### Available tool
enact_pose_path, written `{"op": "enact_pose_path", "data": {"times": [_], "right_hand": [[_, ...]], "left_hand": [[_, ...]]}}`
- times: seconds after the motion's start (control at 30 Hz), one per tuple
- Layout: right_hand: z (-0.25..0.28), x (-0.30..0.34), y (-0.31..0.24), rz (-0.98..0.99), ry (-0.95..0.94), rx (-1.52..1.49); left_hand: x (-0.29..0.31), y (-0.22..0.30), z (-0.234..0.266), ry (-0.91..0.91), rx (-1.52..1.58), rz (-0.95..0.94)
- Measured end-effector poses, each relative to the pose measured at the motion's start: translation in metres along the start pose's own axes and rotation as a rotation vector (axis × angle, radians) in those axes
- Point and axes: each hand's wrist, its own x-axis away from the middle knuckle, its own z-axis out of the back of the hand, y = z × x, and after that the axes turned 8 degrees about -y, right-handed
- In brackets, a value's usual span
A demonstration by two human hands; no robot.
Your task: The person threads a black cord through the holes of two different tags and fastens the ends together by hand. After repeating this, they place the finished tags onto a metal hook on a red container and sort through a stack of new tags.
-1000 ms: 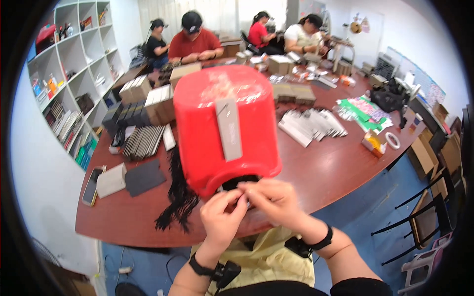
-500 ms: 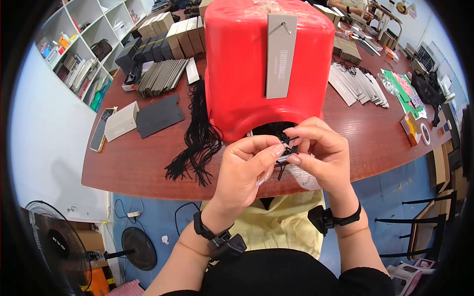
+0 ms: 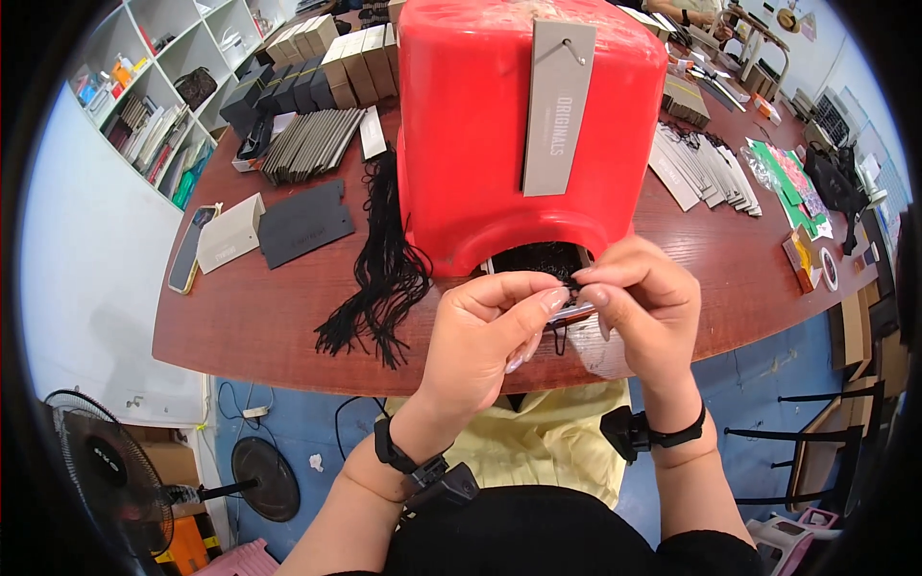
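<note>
In front of the red stool's arched opening, my two hands meet at the fingertips. My left hand [image 3: 485, 331] is closed in a pinch, thumb against forefinger, on a thin black cord [image 3: 560, 338] whose loop dangles below. My right hand [image 3: 648, 302] pinches the same cord close by; the fingers partly hide the part between them. Behind stands the red plastic stool [image 3: 461, 144], with a grey tag [image 3: 557, 115] hung on a metal pin on its face. Inside the opening, a container of small black pieces [image 3: 538, 257] shows behind my fingers.
Left of the stool lies a bundle of black cords [image 3: 375, 278], with a dark card [image 3: 305, 226], a beige card [image 3: 230, 235] and a phone [image 3: 192, 252] beyond. Stacked grey tags [image 3: 312, 146] stand farther back. Corded tags [image 3: 706, 168] fan out at right, near tape [image 3: 828, 267].
My fingertips have drawn closer together, and the right fingers have closed down on the cord. The black loop now hangs lower and plainer below them. The view has shifted slightly.
</note>
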Motion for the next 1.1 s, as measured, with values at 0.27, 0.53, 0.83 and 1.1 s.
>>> {"op": "enact_pose_path", "data": {"times": [0.27,0.53,0.83,1.1], "right_hand": [[0.005,-0.001,-0.009,-0.389,0.067,-0.770],[-0.012,0.008,0.005,-0.050,0.117,0.323],[-0.001,0.006,0.003,-0.229,0.001,-0.255],[-0.002,0.004,0.007,-0.246,-0.001,-0.416]], "left_hand": [[0.001,0.000,0.002,-0.011,-0.995,-0.339],[-0.004,0.014,-0.007,0.012,-1.517,-0.591],[-0.007,0.033,-0.007,-0.312,-0.628,0.019],[-0.010,0.030,-0.004,-0.146,-0.458,0.302]]}}
